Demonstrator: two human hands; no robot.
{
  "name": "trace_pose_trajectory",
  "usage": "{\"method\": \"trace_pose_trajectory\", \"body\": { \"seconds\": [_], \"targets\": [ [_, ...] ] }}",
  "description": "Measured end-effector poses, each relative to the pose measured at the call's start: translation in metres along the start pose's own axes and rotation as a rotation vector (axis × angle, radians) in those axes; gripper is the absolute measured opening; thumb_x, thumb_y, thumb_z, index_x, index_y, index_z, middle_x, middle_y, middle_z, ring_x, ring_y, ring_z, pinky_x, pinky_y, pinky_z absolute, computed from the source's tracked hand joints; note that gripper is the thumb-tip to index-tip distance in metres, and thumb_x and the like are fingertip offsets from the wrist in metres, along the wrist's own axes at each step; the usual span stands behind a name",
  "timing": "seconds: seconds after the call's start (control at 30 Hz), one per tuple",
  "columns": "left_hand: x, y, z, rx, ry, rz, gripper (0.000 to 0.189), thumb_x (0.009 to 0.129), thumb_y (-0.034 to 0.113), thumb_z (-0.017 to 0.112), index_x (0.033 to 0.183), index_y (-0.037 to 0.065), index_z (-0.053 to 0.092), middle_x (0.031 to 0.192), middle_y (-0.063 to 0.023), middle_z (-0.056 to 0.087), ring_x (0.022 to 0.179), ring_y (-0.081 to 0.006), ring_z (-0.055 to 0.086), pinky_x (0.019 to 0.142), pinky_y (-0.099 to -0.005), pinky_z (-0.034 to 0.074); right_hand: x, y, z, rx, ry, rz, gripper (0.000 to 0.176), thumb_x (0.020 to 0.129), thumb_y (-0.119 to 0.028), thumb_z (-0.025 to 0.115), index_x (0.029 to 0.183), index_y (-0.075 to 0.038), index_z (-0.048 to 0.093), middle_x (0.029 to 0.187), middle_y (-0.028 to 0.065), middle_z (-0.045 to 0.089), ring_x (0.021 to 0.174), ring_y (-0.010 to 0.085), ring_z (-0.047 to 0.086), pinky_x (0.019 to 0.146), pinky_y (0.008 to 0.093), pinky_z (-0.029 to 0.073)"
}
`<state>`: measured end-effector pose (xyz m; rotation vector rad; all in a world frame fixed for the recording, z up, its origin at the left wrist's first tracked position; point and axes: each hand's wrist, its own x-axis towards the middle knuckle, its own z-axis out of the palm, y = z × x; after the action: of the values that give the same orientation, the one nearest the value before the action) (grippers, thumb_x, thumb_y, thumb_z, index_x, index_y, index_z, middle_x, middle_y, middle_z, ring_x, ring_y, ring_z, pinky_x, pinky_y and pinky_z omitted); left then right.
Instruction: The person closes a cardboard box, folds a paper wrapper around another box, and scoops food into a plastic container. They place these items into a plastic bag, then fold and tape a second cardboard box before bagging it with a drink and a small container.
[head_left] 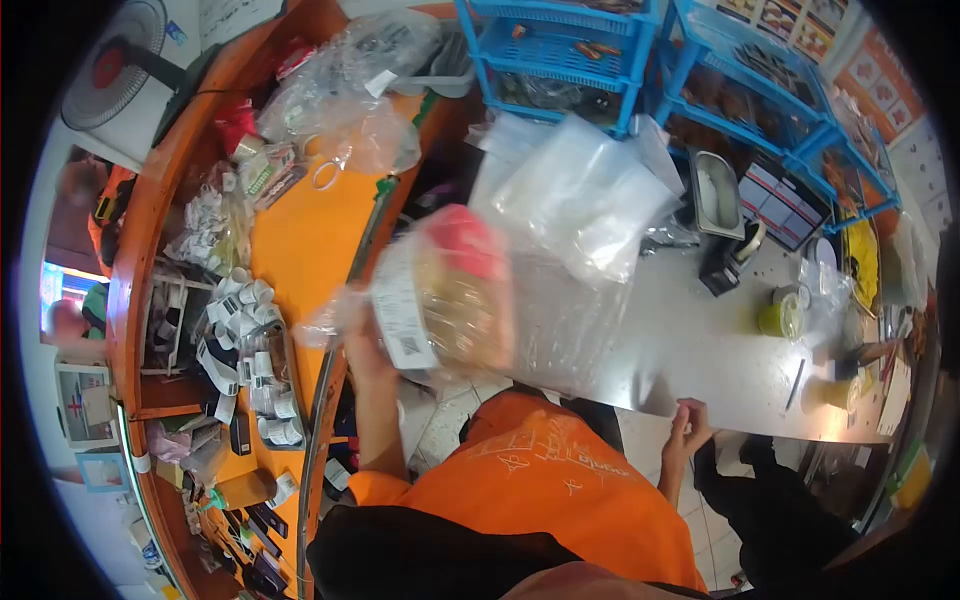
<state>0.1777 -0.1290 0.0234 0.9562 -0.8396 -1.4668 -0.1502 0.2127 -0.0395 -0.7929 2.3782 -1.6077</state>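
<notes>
A clear plastic bag of packed food hangs in front of my body, smeared by motion. Through it show something brown and a pinkish-red part at the top; a white printed label is on its left side. My left hand is closed on the bag's left side, its fingers partly hidden by the plastic. My right hand is low by the front edge of the metal table, holding nothing, fingers apart. Behind the food bag lies a stack of clear plastic bags.
An orange counter on the left bears scissors, many rolled labels and a sauce bottle. Blue racks stand at the back. A steel container, tape dispenser and green-filled cup sit rightward.
</notes>
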Motion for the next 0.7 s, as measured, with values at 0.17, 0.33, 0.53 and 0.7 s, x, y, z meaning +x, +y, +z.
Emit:
{"method": "trace_pose_trajectory", "body": {
  "seconds": [0.17,0.33,0.53,0.7],
  "targets": [
    [0.126,0.042,-0.062,0.077,0.405,-0.128,0.037,0.093,0.032,0.059,0.122,0.010,0.052,0.113,-0.0047,0.055,0.109,-0.0243,0.054,0.090,-0.0329,0.045,-0.007,0.002,-0.003,-0.219,0.100,0.091,0.016,0.091,-0.016,0.061,0.085,-0.002,0.064,0.062,0.0048,0.058,0.055,0.0102,0.050,0.050,0.0270,0.035],
    [0.329,0.019,-0.182,0.372,0.195,-0.113,0.042,0.092,0.032,0.062,0.122,0.005,0.050,0.110,-0.0093,0.051,0.106,-0.0263,0.052,0.089,-0.0365,0.044,0.016,-0.006,-0.032,-0.645,0.139,0.007,0.014,0.088,-0.019,0.065,0.086,-0.006,0.063,0.060,0.0114,0.059,0.051,0.0278,0.059,0.051,0.0377,0.045],
    [0.338,0.059,-0.155,0.873,0.499,0.193,0.042,0.091,0.029,0.063,0.122,0.004,0.050,0.112,-0.0116,0.049,0.104,-0.0254,0.051,0.089,-0.0377,0.044,0.128,0.092,-0.141,-1.129,0.511,0.111,0.014,0.088,-0.021,0.059,0.091,-0.009,0.065,0.072,0.0136,0.066,0.069,0.0365,0.065,0.063,0.0441,0.052],
    [0.217,0.017,-0.051,0.973,0.839,0.871,0.043,0.090,0.027,0.064,0.123,0.003,0.049,0.114,-0.0136,0.047,0.102,-0.0246,0.050,0.088,-0.0386,0.044,0.174,0.214,-0.225,-1.406,0.164,0.163,0.015,0.082,-0.018,0.062,0.092,-0.007,0.063,0.074,0.0151,0.067,0.069,0.0331,0.067,0.064,0.0447,0.053]
  ]
}}
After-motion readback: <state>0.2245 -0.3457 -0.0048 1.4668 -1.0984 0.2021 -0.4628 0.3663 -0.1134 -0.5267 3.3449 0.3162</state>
